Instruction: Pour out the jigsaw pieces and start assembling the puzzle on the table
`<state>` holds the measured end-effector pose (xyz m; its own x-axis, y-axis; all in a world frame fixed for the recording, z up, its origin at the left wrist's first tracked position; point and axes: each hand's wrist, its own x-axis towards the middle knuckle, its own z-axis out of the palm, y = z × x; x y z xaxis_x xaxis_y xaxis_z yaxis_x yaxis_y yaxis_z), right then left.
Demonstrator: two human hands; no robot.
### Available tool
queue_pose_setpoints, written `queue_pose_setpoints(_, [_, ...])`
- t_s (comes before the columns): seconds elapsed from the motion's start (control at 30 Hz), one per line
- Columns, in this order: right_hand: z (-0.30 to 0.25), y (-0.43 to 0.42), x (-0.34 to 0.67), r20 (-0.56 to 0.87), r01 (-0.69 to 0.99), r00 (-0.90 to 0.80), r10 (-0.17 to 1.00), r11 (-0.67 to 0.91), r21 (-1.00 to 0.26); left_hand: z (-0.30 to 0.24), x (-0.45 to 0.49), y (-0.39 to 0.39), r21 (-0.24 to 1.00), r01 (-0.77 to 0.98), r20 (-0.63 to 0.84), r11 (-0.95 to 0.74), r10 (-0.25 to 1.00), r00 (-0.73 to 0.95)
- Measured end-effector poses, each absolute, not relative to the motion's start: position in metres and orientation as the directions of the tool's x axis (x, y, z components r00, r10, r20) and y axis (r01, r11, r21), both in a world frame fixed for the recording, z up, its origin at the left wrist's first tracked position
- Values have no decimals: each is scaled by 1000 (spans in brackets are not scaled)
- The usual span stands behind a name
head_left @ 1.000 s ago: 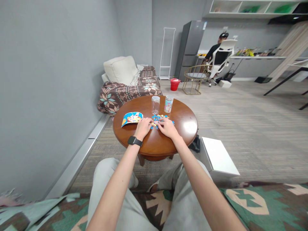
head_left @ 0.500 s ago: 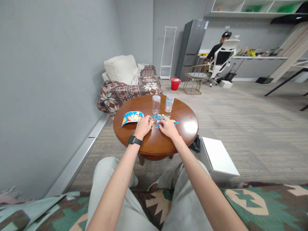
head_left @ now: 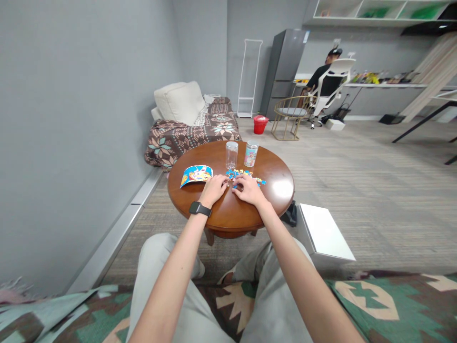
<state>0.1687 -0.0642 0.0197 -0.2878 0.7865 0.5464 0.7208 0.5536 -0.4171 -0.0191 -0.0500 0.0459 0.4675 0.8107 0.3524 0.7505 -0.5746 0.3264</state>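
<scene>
Over the round wooden table, my left hand point(head_left: 215, 187), with a dark watch on its wrist, has its fingers curled and closed on a small puzzle piece point(head_left: 227, 185) at the near left of a pile. Facing it, my right hand point(head_left: 248, 189) pinches a blue puzzle piece between thumb and forefinger. Just beyond both hands lies the loose pile of blue and yellow puzzle pieces point(head_left: 244, 173), partly covered by my right hand. A curved picture sheet point(head_left: 196, 174) rests left of my left hand.
A clear jar point(head_left: 232, 156) and a jar with a printed label point(head_left: 251, 154) stand behind the pile on the wooden table point(head_left: 228, 214). A white box point(head_left: 324, 231) is on the floor at right. Farther back are a red bin point(head_left: 260, 125) and a seated person point(head_left: 323, 71).
Both hands have shifted slightly at the near edge of the pile. My right thumb and forefinger show more clearly around the blue piece. The jars and picture sheet stay put.
</scene>
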Motion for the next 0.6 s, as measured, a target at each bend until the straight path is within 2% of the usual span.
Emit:
queue_pose_setpoints(0.27, [22, -69, 169, 517, 784, -221, 827, 466, -411, 43, -19, -49, 360, 704, 374, -612, 786, 492])
queue_pose_setpoints(0.6, [17, -63, 170, 529, 759, -225, 818, 488, -432, 42, -19, -49, 436, 649, 387, -624, 781, 491])
